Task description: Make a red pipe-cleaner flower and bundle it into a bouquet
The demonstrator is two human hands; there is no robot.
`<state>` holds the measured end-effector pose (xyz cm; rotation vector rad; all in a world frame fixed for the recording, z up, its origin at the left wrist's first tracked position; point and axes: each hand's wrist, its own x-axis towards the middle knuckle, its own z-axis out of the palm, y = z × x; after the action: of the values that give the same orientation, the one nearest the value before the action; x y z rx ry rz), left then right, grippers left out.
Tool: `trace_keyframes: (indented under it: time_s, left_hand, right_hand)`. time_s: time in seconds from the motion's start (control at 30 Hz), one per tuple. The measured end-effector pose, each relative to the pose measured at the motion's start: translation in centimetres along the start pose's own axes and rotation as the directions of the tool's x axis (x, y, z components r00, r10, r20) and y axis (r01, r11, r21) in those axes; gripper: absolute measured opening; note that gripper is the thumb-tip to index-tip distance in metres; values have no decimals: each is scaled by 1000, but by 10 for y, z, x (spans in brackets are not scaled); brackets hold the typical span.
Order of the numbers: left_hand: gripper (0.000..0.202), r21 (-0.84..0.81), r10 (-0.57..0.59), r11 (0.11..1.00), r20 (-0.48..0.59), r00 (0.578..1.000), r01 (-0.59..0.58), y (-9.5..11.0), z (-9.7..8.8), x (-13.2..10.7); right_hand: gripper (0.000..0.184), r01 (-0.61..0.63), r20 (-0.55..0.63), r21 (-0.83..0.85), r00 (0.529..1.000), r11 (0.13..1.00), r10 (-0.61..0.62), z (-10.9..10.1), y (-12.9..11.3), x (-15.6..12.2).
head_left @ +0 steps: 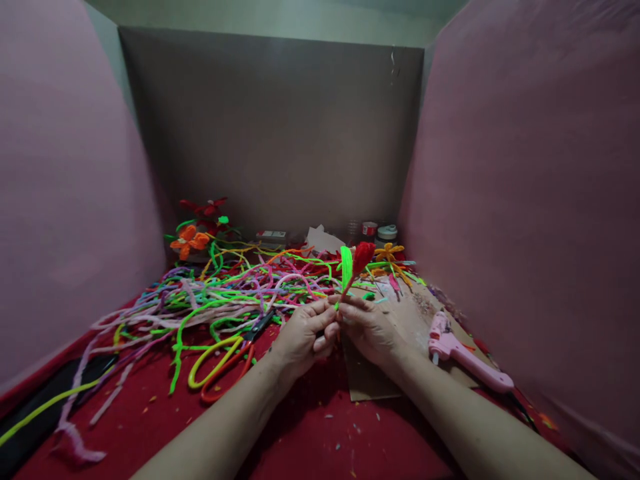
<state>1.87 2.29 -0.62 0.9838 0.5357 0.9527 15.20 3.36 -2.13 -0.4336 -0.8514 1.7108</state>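
A red pipe-cleaner flower (pixel 363 256) stands upright between my hands, its thin stem pinched at the lower end. Beside its bloom rises a bright green leaf (pixel 347 268). My left hand (pixel 311 328) is closed, thumb and fingers meeting around the leaf's base and the stem. My right hand (pixel 369 328) is closed on the same spot from the other side, fingertips touching those of the left. The fingers cover the bottom of the stem.
Many coloured pipe cleaners (pixel 240 287) heap across the red cloth (pixel 320 427). Scissors (pixel 230 363) lie left of my hands. At right, a pink glue gun (pixel 465 357) rests partly on cardboard (pixel 373 380). Finished-looking flowers (pixel 190 242) stand back left; a lidded jar (pixel 387 233) is behind.
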Motion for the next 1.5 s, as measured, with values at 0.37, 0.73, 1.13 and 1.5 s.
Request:
trace_keyframes:
  time_s: [0.37,0.73,1.13,1.5]
  left_hand:
    - [20,8,-70,998,59,996,70,4,-1,-3]
    - [32,604,223,789,-105,969,-116,21,1,-3]
    - [26,942,692,234,12,722,-240,23,-15,-1]
    - [20,950,501,-272,276,820,-154,28,-17,-1]
  right_hand:
    - [20,62,11,-97,998,993,-61,0,-2,-2]
    - [13,60,60,-157,997,986,-51,3,-10,-3]
    - [7,-215,272,-151,929,965,250,2,-4,-14]
    - [6,-143,283,-244,935,959,212,-2,-6,-13]
